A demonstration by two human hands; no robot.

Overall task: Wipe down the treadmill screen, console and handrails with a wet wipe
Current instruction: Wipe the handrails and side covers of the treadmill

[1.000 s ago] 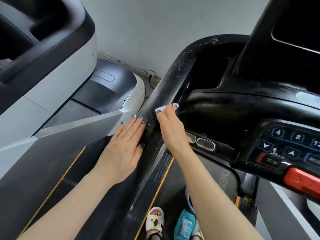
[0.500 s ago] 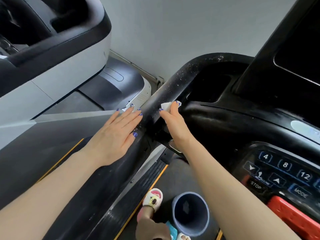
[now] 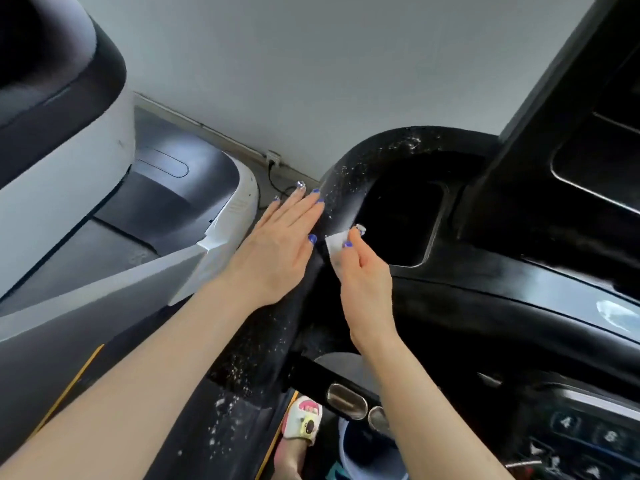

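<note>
The handrail (image 3: 304, 289) is seen as a black padded bar whose long axis runs from the near left, by the forearms, up and away to the far right, where it bends toward the console (image 3: 519, 306). It is flecked with pale specks along its length, thickest near the far bend and again at the near end, so most of the bar is judged not yet clean. The wipe (image 3: 334, 244), a small white folded piece, is pinched between thumb and fingertips of the right hand (image 3: 367, 282) and is laid against the right flank of the handrail, just short of the bend. The specks toward the bend lie beyond the fingertips, up and to the far right along the bar; those at the near end lie back toward the body. A stroke along the axis, not across it, is therefore called for. The left hand (image 3: 277, 251) is laid flat on the left flank, fingers straight and pressed together, directly across the bar from the wipe, with nothing held. Both hands are equally close to the bar, but only the right one carries the wipe. A cup recess (image 3: 405, 220) lies just right of the wipe.
</note>
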